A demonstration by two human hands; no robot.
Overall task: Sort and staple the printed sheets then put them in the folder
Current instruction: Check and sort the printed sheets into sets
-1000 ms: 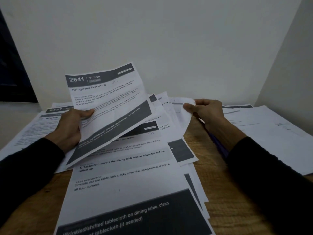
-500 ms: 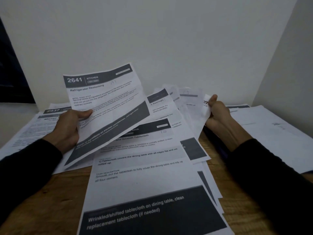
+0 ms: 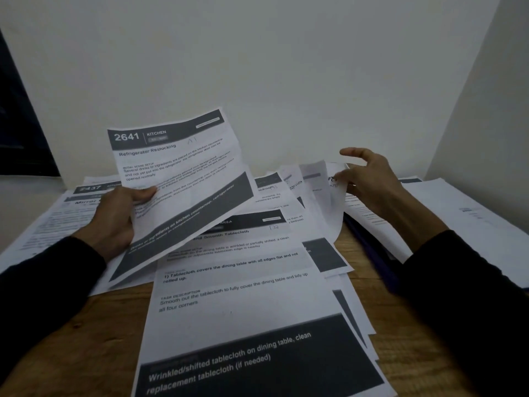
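**Two hands over scattered sheets**

At left of frame, the left hand [image 3: 114, 219] grips sheet 2641 [image 3: 177, 179] by its edge, thumb on top, holding it tilted above the table [image 3: 86, 319]. In the centre, the tablecloth sheet [image 3: 243, 296] tops a loose pile. At right, the right hand [image 3: 369, 179] has its fingers spread, fingertips touching the curled sheets [image 3: 320, 181]. A dark folder [image 3: 369, 247] lies below its wrist, part-covered by papers.

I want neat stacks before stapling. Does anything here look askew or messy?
Yes. The sheets under the Tablecloth page are fanned crookedly across the table, edges unaligned. Far sheets by the right hand curl upward. The left hand holds sheet 2641 tilted.
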